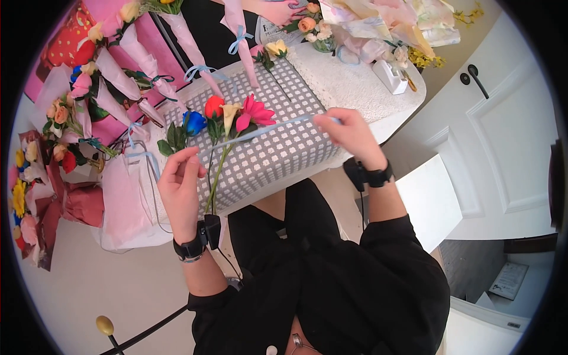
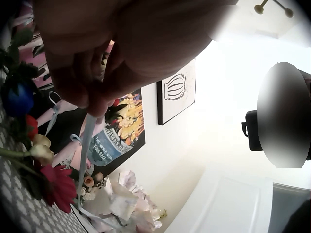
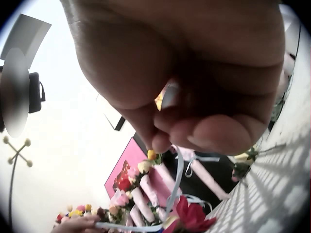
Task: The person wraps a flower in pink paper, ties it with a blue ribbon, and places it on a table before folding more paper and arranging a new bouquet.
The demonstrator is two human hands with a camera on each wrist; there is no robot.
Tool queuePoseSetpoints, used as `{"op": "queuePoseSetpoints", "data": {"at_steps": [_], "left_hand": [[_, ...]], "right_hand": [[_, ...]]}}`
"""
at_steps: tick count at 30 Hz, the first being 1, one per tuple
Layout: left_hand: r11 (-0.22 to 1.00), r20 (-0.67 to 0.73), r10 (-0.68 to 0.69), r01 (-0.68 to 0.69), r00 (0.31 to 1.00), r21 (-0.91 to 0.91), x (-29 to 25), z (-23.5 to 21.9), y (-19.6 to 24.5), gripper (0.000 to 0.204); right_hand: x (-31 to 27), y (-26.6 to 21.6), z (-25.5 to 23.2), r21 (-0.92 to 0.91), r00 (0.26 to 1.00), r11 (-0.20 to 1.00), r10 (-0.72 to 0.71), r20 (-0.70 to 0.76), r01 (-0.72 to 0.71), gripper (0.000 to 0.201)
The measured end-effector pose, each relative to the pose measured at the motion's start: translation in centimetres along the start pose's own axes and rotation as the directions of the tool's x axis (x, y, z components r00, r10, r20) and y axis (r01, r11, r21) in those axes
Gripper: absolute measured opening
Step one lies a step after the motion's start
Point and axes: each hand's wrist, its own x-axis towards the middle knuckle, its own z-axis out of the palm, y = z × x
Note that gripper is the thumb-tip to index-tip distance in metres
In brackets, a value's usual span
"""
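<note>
Over on the right, a white door backed the room, and before it spread the white worktop, its rounded corner jutting toward that door! Across it lay a grey-and-white checked cloth, dropping over the near edge; wrapped bouquets crowded the left side, while checks showed to the right of the blooms, giving the hands room that way. And there were the flowers, blue, red, cream and pink, heads pointing to the far side, stems running back toward the near edge! The left grip was closed tight, fingertips pinching the pale blue ribbon; the right grip pinched it too, fingers curled! Drawn out between them, the ribbon ran sideways, right end farther off, its long axis crossing the stems just below the blooms; whether it touched them, I couldn't tell.
</note>
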Motion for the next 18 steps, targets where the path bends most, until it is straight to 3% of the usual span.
{"op": "queuePoseSetpoints", "data": {"at_steps": [1,2,3,4,6,7,9,12,13,18], "left_hand": [[0.999,-0.067,0.022,-0.019,0.998,0.046,0.5,0.0,-0.4,0.018],[0.995,-0.133,0.046,-0.034,0.99,0.094,0.9,-0.2,-0.7,0.02],[0.995,-0.132,0.05,-0.037,0.99,0.095,1.4,-0.8,-1.1,0.02],[0.995,-0.169,0.039,-0.022,0.985,0.101,2.0,-1.8,-1.4,0.024],[0.994,-0.211,0.035,-0.013,0.977,0.106,2.5,-2.8,-2.0,0.03],[0.986,-0.165,0.051,-0.023,0.985,0.168,2.4,-3.0,-2.4,0.037],[0.951,-0.023,0.035,-0.026,0.999,0.309,2.0,-3.7,-3.3,0.059],[0.894,-0.015,-0.018,0.023,1.0,0.448,0.5,-2.1,-2.5,0.061],[0.875,-0.03,0.02,-0.003,0.999,0.484,0.2,-1.8,-2.4,0.059],[0.84,0.008,0.113,-0.1,0.994,0.533,-1.2,-0.7,-1.6,0.045]], "right_hand": [[0.5,-0.4,1.1,0.0,1.0,1.0,-0.003,-0.004,0.003,0.026],[1.1,-0.9,2.1,-0.143,0.971,0.968,-0.219,-0.096,0.205,0.024],[1.4,-1.1,2.6,-0.299,0.888,0.877,-0.434,-0.154,0.377,0.023],[1.9,-1.0,2.4,-0.297,0.886,0.876,-0.437,-0.157,0.379,0.023],[3.7,-1.1,1.3,-0.465,0.893,0.826,-0.427,-0.146,0.319,0.022],[4.5,-1.5,0.4,-0.545,0.954,0.816,-0.286,-0.094,0.191,0.023],[6.7,-0.8,-1.0,-0.641,0.972,0.756,-0.224,-0.068,0.13,0.025],[9.4,0.8,-2.0,-0.775,0.995,0.63,-0.097,-0.016,0.049,0.03],[10.0,1.5,-2.0,-0.818,0.999,0.575,-0.035,0.008,0.027,0.033],[11.4,3.1,-1.9,-0.801,0.994,0.594,0.019,0.11,0.078,0.034]]}}
